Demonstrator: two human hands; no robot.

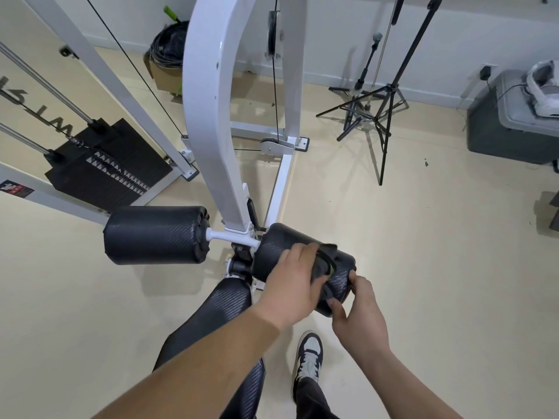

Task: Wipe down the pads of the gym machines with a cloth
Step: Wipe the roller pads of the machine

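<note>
A: Where is the cloth (324, 267)?

B: On the right roller pad (276, 247), wrapped over its top and near side towards the outer end. It is dark with a thin green trim. The left hand (290, 276) holds it, fingers curled over it and pressing it against the pad.

A: And the right hand (360, 311)?

B: Clamped on the same pad's outer end, fingers bent over the end face, thumb underneath, just beside the cloth's lower edge.

A: Any brand or writing on the machine?

B: Large dark letters (18, 95) sit on the pale panel at far left, upside down from here and cut by the picture's edge. I cannot read them surely. A small red and dark sticker (16, 189) is on the white rail below, its print too small to make out. The weight stack (102, 167) bears rows of white triangular marks, and no numbers can be read.

A: What else is around?

B: The left roller pad (154, 234) lies across the white frame (211, 116) from the right one, joined by a white axle. A black textured seat pad (223, 313) runs under the left forearm. One dark and white shoe (308, 356) stands on the beige floor. Black tripod stands (384, 116) are near the far wall, a grey bin (514, 116) to the right of them
</note>
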